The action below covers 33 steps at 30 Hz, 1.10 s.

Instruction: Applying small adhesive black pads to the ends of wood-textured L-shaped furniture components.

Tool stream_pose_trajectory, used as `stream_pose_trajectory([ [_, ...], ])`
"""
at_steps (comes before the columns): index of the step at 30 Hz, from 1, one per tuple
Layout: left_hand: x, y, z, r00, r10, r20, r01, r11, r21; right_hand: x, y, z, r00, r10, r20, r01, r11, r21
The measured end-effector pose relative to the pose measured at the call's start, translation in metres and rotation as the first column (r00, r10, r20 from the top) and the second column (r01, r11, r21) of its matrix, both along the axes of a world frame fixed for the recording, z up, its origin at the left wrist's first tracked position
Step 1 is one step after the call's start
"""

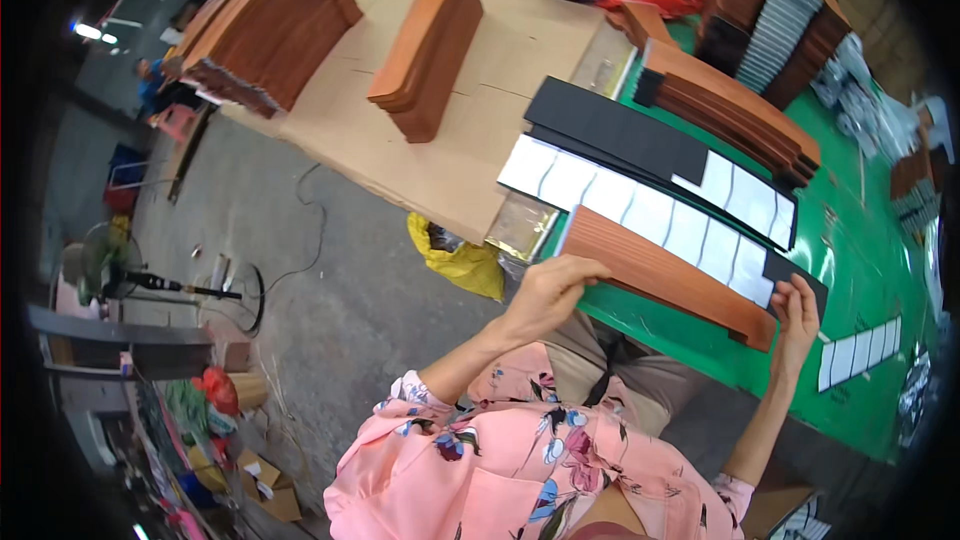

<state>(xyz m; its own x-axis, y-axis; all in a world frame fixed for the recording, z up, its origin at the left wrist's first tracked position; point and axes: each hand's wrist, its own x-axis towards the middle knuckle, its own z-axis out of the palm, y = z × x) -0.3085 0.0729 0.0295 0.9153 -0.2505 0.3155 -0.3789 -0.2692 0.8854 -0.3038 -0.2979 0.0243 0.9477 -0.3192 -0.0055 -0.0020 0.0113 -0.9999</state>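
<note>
A brown wood-grain panel (665, 275) with a shaped right end lies slanted over the near edge of the green tabletop. My left hand (553, 290) is closed on its left end, thumb and fingers at the near edge. My right hand (796, 315) is at the other end, fingers curled beside a corner of the white labels; what they pinch is too small to make out. Just beyond the panel lies a sheet of white labels (620, 202) on black backing. Behind it are black strips (615, 130) and a second white label sheet (745, 198).
Stacked brown panels (740, 105) stand at the back of the green table (870, 415). A short label strip (860, 353) lies at right. Brown stacks (430, 50) stand on a cardboard-covered table (510, 60). A yellow bag (455, 260) and a fan (105, 260) are at left.
</note>
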Motion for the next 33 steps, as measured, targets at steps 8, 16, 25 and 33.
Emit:
stream_pose_trajectory([
  [8,0.014,0.018,0.0,0.983,0.179,-0.038,-0.178,0.984,0.026,-0.021,0.008,0.001,0.998,-0.023,-0.052,0.01,0.972,-0.235],
  [16,0.025,0.02,-0.006,0.951,0.307,-0.034,-0.308,0.95,-0.046,-0.043,-0.061,-0.013,0.986,-0.167,-0.028,0.163,0.98,-0.113],
  [25,0.029,0.017,-0.004,0.961,0.272,0.04,-0.271,0.962,-0.024,-0.035,-0.035,0.01,0.974,-0.216,-0.062,0.211,0.975,-0.075],
  [33,0.02,0.092,0.058,0.736,0.671,0.088,-0.496,0.622,-0.606,-0.045,-0.054,0.005,0.963,-0.266,0.045,0.269,0.959,-0.095],
])
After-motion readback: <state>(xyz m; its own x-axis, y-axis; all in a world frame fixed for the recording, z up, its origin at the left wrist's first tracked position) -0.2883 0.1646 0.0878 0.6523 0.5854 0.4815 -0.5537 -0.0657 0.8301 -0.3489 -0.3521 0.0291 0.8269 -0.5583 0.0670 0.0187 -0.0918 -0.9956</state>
